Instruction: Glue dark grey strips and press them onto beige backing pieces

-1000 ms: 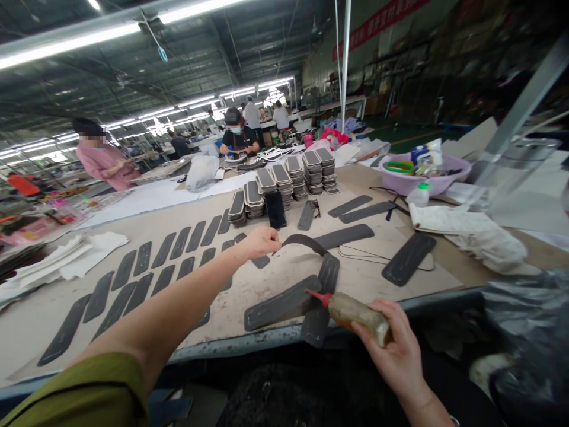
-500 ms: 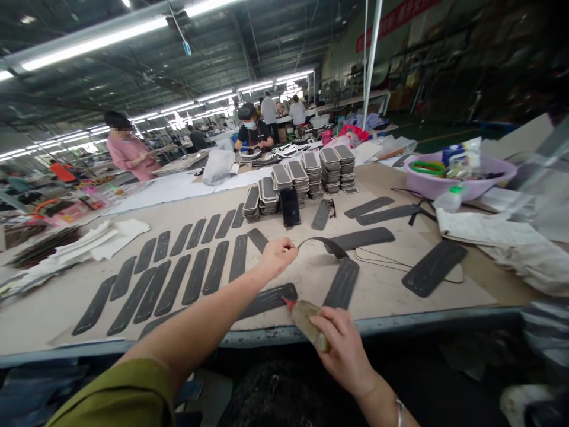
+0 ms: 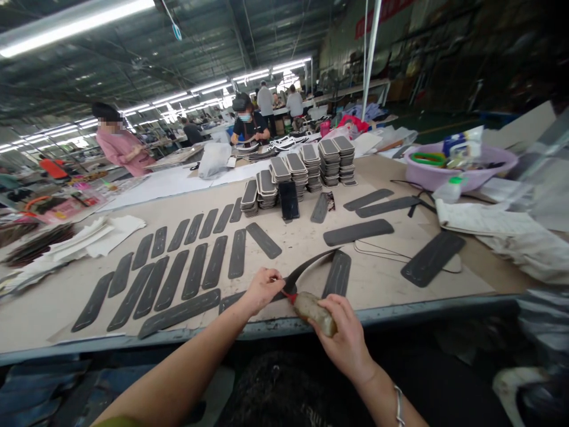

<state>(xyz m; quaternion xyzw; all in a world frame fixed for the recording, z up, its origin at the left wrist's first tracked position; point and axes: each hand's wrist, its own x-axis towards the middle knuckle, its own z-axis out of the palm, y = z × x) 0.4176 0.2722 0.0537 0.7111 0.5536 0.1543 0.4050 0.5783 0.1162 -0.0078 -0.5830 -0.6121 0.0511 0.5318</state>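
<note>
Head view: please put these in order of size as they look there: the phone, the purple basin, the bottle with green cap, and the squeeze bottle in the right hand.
1. Purple basin
2. Squeeze bottle, partly covered
3. Phone and green-capped bottle: too alike to rank

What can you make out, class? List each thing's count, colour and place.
Table: one, brown, middle
Flat strips: over twenty, dark grey, on table
Curved strip: one, dark, front centre
Squeeze bottle: one, brownish, red-nozzled, front centre
Stacked pads: several piles, grey, pale-edged, far side
Phone: one, black, before the piles
Basin: one, lilac, right
Small bottle: one, whitish, green-capped, near basin
Plastic bag: one, whitish, left of piles
Sheets: several, whitish, left
People: several, mixed clothing, background
Lamps: several, white, overhead
Bracelet: one, silver, lower right
Left hand: one, bare, pinching curved strip
Right hand: one, bare, holding squeeze bottle
</note>
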